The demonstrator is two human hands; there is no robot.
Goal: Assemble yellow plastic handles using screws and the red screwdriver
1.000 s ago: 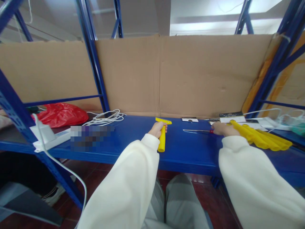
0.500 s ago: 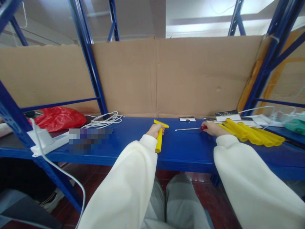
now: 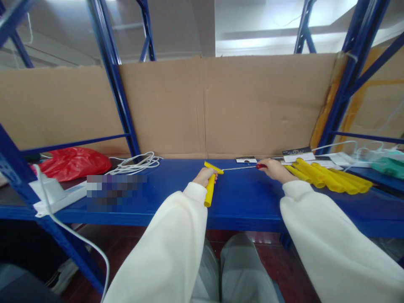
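Note:
My left hand [image 3: 205, 177] is closed round a yellow T-shaped scraper [image 3: 208, 195], its tubular handle pointing down toward me and its crosspiece above my fingers. In my right hand [image 3: 272, 169] is a screwdriver [image 3: 240, 168], gripped by its red handle. The metal shaft runs left, and its tip is at the right end of the crosspiece; whether it touches I cannot tell. To the right of my right hand lie several yellow tubes [image 3: 334, 179], side by side on the blue shelf [image 3: 243, 198].
Black-and-white cards [image 3: 296, 154] and a smaller card [image 3: 246, 160] lie toward the back. At left are a white cable coil [image 3: 139, 162], a red plastic bag [image 3: 75, 162] and a power strip [image 3: 63, 200]. Cardboard [image 3: 164, 109] stands behind, between blue posts [image 3: 118, 84].
My right hand has moved left with the screwdriver, bringing its tip to the crosspiece of the yellow scraper. My left hand keeps its hold. The view has shifted slightly.

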